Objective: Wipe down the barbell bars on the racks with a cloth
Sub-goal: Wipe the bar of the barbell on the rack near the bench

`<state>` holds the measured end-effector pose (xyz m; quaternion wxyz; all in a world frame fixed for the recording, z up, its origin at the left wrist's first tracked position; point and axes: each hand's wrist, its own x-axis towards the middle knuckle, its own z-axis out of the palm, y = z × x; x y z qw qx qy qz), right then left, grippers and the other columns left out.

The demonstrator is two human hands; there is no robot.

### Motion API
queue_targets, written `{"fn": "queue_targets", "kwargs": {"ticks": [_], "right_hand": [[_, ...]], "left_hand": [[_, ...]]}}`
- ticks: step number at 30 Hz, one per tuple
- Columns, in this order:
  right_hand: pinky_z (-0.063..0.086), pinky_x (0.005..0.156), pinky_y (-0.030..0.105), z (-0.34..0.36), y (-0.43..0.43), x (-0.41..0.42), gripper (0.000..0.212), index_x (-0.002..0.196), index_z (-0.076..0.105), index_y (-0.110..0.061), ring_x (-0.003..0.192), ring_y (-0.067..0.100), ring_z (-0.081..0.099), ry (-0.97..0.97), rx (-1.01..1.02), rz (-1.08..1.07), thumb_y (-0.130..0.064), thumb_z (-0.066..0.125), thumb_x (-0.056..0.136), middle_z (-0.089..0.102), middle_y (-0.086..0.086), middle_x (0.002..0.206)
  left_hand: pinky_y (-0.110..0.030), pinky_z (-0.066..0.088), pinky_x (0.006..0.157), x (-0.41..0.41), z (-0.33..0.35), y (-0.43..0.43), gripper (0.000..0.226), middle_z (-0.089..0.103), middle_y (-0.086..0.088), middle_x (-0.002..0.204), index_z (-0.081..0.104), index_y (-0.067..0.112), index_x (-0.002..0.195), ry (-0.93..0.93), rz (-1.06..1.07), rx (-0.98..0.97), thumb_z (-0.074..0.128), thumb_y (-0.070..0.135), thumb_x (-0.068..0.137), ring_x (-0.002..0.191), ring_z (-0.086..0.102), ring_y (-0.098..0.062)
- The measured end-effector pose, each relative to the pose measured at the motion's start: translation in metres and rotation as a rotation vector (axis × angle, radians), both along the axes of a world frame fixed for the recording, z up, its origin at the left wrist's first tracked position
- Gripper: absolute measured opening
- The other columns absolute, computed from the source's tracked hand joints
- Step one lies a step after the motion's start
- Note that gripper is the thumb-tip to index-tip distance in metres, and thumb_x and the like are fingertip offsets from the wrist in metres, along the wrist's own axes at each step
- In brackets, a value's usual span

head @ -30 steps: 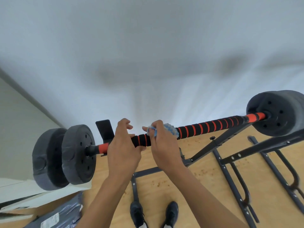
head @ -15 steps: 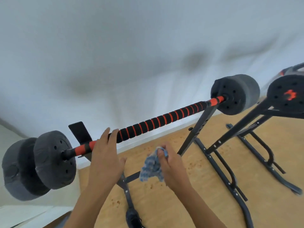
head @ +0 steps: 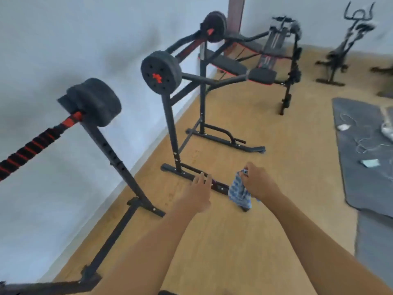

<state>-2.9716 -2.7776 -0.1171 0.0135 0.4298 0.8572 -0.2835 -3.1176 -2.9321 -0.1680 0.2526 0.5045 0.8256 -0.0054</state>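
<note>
My right hand [head: 258, 184] grips a blue and white cloth [head: 239, 193] that hangs loose from it, held out over the floor. My left hand [head: 198, 193] is stretched forward beside it, fingers apart, holding nothing. The black and red striped barbell bar [head: 32, 146] runs off the left edge, its black plates [head: 95, 102] resting on a rack upright [head: 114, 160]. Beyond it a second barbell sits on another rack [head: 171, 128], with one black plate [head: 161, 73] facing me and its far plate [head: 214, 26] near the wall. Both hands are well away from either bar.
A weight bench [head: 244, 67] stands past the second rack. An exercise bike [head: 342, 45] is at the far right. Grey mats [head: 365, 150] with cables and small items lie on the right. The rack feet [head: 223, 141] spread over the wooden floor [head: 276, 145].
The view has swung right, away from the first barbell. Both hands have come off the bar and now hang out over the floor, the right one still holding the cloth.
</note>
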Motion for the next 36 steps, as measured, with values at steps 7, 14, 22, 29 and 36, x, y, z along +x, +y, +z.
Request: {"fn": "queue_targets", "kwargs": {"ticks": [7,14,22,29,36], "right_hand": [[0.053,0.06,0.038,0.032,0.15,0.12,0.021,0.101,0.056,-0.017,0.066,0.027,0.071,0.107,-0.031,-0.229,-0.033,0.042,0.104,0.066,0.008,0.086],[0.05,0.053,0.032,0.022,0.269,0.114,0.023,0.085,0.056,-0.019,0.062,0.027,0.073,0.285,-0.197,-0.267,-0.029,0.05,0.105,0.066,0.004,0.07],[0.037,0.053,0.023,0.015,0.43,0.067,0.02,0.084,0.063,-0.012,0.049,0.004,0.043,0.456,-0.349,-0.389,-0.021,0.058,0.102,0.053,-0.011,0.059],[0.053,0.058,0.021,0.011,0.567,0.001,0.01,0.091,0.065,-0.019,0.067,0.008,0.065,0.527,-0.622,-0.322,-0.019,0.063,0.1,0.071,0.001,0.08],[0.061,0.069,0.04,-0.007,0.692,-0.122,0.015,0.095,0.069,-0.012,0.074,0.021,0.07,0.395,-0.708,0.092,-0.026,0.069,0.096,0.076,0.013,0.085]], "left_hand": [[-0.05,0.022,0.128,0.076,0.027,0.183,0.1,-0.006,-0.007,0.175,-0.008,0.017,0.166,-0.112,-0.141,0.006,0.066,0.032,0.101,0.161,0.004,-0.028],[-0.043,0.023,0.127,0.052,-0.01,0.322,0.1,-0.004,-0.002,0.175,-0.003,0.018,0.167,-0.298,-0.061,0.094,0.068,0.032,0.098,0.16,0.011,-0.023],[-0.038,0.049,0.093,0.011,-0.045,0.485,0.04,0.077,-0.001,0.114,0.045,0.019,0.15,-0.863,0.382,0.325,0.046,0.024,0.11,0.104,0.074,-0.02],[-0.031,0.059,0.08,-0.022,-0.006,0.603,0.03,0.075,-0.012,0.108,0.067,0.008,0.129,-1.208,0.628,0.48,0.068,0.019,0.101,0.096,0.072,-0.021],[-0.03,0.059,0.074,-0.11,0.011,0.673,0.042,0.075,-0.005,0.103,0.064,0.025,0.12,-0.72,0.906,0.775,0.083,0.009,0.087,0.097,0.071,-0.019]]}}
